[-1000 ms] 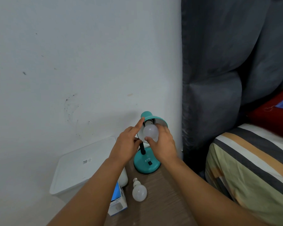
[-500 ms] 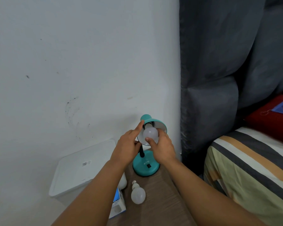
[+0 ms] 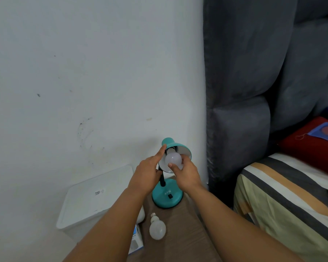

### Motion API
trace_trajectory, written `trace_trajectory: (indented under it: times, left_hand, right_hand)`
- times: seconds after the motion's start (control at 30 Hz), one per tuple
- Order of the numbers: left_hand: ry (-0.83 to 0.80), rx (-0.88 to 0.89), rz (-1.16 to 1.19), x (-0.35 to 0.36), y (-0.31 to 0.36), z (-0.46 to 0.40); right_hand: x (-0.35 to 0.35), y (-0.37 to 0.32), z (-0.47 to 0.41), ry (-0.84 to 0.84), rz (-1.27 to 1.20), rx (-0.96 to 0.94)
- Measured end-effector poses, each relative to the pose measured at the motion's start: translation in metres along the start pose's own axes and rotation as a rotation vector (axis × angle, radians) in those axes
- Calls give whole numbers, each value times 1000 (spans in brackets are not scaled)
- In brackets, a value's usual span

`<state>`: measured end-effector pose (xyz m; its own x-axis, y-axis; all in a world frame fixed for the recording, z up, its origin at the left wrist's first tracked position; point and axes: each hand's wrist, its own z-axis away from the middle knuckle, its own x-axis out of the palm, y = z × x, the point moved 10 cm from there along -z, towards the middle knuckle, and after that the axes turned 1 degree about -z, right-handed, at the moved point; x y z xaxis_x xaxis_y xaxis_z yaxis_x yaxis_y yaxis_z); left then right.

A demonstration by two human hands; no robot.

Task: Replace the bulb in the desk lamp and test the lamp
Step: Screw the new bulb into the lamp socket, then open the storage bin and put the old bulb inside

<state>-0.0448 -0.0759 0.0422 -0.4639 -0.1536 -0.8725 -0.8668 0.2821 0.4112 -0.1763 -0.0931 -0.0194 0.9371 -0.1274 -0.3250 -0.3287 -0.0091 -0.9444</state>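
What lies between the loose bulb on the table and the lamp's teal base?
Only bare wooden tabletop separates the loose bulb from the lamp base, in the head view.
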Motion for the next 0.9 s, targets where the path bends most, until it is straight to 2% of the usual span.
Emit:
trace_trajectory:
  times: [0.2,0.3,0.4,0.53,0.7,0.9]
  left_hand:
    - [-28,-29,2,1,-2,0]
    - [-37,-12,-24,-1,-6,4]
    - [-15,-20,-32,-7,-15,11]
    - [30,-70,28,-17,-33,35]
    - [101,-121,0,-36,-75,85]
    - [251,-330,21,-82,-154,150]
  right_hand:
    - [-3,0,0,17,-27,-12]
    - [-9,-1,10,101,7,-22]
    - [-17,-7,30,182,3,-83]
    - [-16,-12,57,193,30,-179]
    - [14,-6,72,21,43,-223]
    - [78,-9,74,-227,124,-222]
